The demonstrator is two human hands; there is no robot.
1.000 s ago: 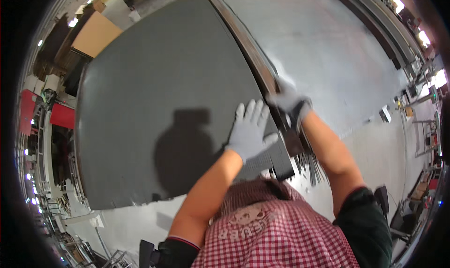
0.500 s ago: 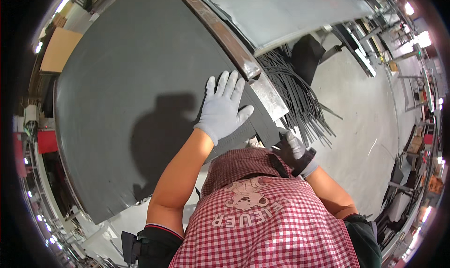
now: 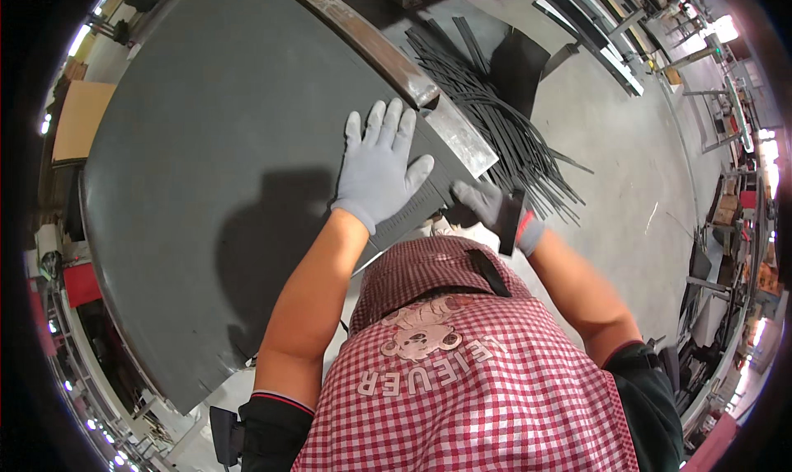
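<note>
My left hand (image 3: 375, 171), in a grey glove, lies flat with fingers spread on a large dark grey sheet (image 3: 198, 117). It is close to the sheet's right edge, beside a row of short parallel marks or slits. My right hand (image 3: 487, 204), in a grey glove with dark parts and a black band at the wrist, is just off the sheet's near right corner. Its fingers are partly hidden and slightly blurred, and whether they hold anything is unclear. A worn metal bar (image 3: 371, 39) runs along the sheet's far right side, ending at a shiny metal plate (image 3: 458, 134).
A heap of thin black strips (image 3: 495, 101) lies beyond the metal plate, next to a black panel (image 3: 518, 63). Pale grey floor (image 3: 619, 175) extends to the right. A brown board (image 3: 82, 121) and a red item (image 3: 81, 285) are at the left.
The large light grey panel beyond the bar has gone from view, uncovering more black strips. My right hand has moved up and left toward the sheet's corner. My left hand stays flat on the sheet.
</note>
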